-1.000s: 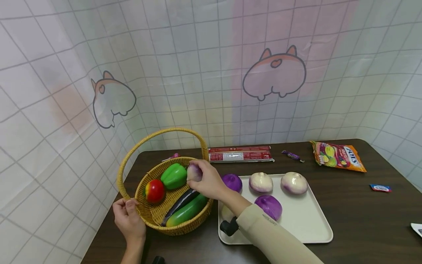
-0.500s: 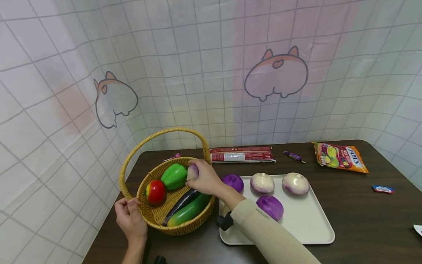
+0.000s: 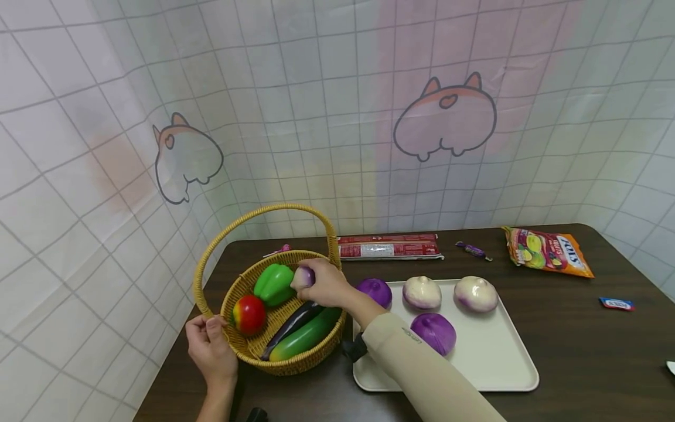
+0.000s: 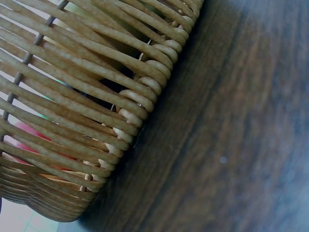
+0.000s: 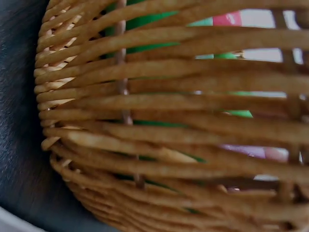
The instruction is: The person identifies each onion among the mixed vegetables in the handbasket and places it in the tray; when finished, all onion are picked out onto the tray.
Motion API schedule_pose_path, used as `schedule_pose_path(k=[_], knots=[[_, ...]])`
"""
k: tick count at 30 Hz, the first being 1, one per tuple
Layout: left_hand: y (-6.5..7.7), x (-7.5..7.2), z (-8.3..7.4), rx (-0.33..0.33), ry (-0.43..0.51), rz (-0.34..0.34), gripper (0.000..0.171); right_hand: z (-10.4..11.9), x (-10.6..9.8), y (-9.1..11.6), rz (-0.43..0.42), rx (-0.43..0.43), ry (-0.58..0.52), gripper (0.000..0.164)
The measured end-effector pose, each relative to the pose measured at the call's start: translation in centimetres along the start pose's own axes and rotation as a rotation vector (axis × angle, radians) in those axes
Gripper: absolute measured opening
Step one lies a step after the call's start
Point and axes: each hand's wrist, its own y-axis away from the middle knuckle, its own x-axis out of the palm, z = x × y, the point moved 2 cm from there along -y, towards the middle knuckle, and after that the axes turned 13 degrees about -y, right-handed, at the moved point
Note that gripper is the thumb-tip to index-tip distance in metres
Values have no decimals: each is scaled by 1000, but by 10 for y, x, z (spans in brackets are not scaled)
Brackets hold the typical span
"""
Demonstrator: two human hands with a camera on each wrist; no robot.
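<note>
My right hand point(image 3: 329, 286) reaches into the yellow wicker basket point(image 3: 295, 366) and pinches a small white-and-purple turnip point(image 3: 303, 278). The turnip sits right beside a green bell pepper point(image 3: 273, 285). Also inside lie a round red-and-yellow fruit point(image 3: 250, 315), a dark eggplant point(image 3: 292, 329) and a long green vegetable point(image 3: 306, 336). At the basket's left rim, by the foot of its tall handle point(image 3: 285, 206), my left hand point(image 3: 213, 351) holds on with curled fingers. Both wrist views are filled mostly by the woven wall point(image 4: 72, 82), and neither shows a hand clearly.
Right of the basket stands a white tray point(image 3: 495, 363) with white turnips point(image 3: 422, 293) and purple round vegetables point(image 3: 433, 334). A red packet point(image 3: 390, 247), a wrapped candy point(image 3: 473, 251), an orange candy bag point(image 3: 548, 252) and a small blue wrapper point(image 3: 617, 304) lie on the dark table.
My right hand has moved slightly lower into the basket with the turnip. The bell pepper has shifted a little left and the red fruit slightly nearer. My left hand keeps its hold.
</note>
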Motion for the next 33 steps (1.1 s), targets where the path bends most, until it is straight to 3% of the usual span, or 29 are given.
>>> schedule_pose_path(k=[6, 13, 33], knots=[[1, 1, 1, -7, 12, 7, 13, -5, 6, -5, 28, 37, -9, 71], [1, 2, 2, 11, 30, 12, 9, -4, 8, -5, 1, 76, -37, 69], [0, 0, 3, 12, -60, -10, 12, 4, 10, 5, -45, 35, -180, 66]])
